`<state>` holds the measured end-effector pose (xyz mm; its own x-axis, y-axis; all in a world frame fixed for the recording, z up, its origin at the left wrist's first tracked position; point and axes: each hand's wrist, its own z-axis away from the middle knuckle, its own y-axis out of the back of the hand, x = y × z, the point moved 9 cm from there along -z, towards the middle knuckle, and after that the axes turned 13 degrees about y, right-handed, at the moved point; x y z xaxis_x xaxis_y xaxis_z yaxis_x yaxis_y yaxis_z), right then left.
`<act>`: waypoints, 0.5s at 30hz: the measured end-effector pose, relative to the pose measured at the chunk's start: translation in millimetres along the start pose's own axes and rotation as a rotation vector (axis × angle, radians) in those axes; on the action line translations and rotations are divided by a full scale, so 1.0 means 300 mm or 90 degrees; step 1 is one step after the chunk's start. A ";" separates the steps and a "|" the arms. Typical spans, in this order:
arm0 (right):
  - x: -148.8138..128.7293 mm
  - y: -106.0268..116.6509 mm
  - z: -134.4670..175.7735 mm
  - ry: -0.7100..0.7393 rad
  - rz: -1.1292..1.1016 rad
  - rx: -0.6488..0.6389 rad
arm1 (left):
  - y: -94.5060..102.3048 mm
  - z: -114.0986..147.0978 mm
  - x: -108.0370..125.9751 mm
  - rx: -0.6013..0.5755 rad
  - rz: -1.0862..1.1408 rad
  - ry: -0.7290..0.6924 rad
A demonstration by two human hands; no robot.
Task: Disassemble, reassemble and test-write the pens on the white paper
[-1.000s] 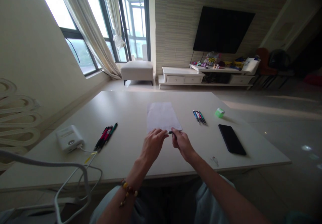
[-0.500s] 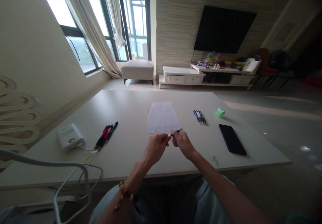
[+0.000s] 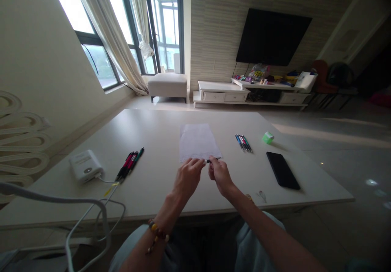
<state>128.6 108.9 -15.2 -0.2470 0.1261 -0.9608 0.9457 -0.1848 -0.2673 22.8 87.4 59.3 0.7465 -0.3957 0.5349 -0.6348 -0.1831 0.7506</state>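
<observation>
Black and white, a slim pen (image 3: 208, 161) spans the bare left hand (image 3: 188, 177) and bare right hand (image 3: 221, 176), both pinched closed on it. From it, a white rectangular paper sheet (image 3: 198, 139) lies at eleven o'clock, slim multicoloured pens (image 3: 243, 143) at two, a flat black phone (image 3: 283, 170) at three, black-red-green pens (image 3: 130, 165) at nine.

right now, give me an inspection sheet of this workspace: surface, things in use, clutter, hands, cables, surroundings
surface: white table, with light reflections
things in use: pen, by the near edge of the paper
clutter: pen cluster at left; pen row, phone, green-and-white block at right
hands: left hand and right hand both grip the pen
cables: white cable plugged into white device, looping at near left
surroundings: television on wall, curtain by window
</observation>
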 end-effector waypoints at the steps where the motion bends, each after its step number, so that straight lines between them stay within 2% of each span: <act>1: 0.000 0.001 -0.003 0.001 0.004 -0.008 | -0.001 0.003 0.009 -0.009 -0.011 0.003; 3: -0.007 0.002 -0.009 0.010 0.022 -0.035 | 0.003 0.003 0.013 -0.025 0.001 0.027; 5: -0.025 -0.001 -0.011 0.033 0.063 -0.082 | 0.002 -0.003 -0.010 -0.066 0.070 0.088; 9: -0.062 -0.027 -0.002 0.100 0.164 -0.198 | -0.075 0.002 -0.090 -0.294 0.316 0.265; 10: -0.066 -0.032 -0.001 0.110 0.178 -0.212 | -0.090 0.006 -0.098 -0.336 0.358 0.287; 11: -0.066 -0.035 -0.001 0.116 0.184 -0.211 | -0.093 0.005 -0.103 -0.346 0.372 0.291; 13: -0.061 -0.033 -0.004 0.111 0.173 -0.178 | -0.064 -0.013 -0.108 -0.273 0.311 0.253; 15: -0.048 -0.029 -0.007 0.090 0.140 -0.130 | -0.008 -0.029 -0.093 -0.130 0.195 0.178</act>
<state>124.3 110.9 1.2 -0.0138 0.2421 -0.9701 0.9995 -0.0248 -0.0204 5.3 106.6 46.0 0.5738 -0.1412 0.8067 -0.8031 0.0959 0.5880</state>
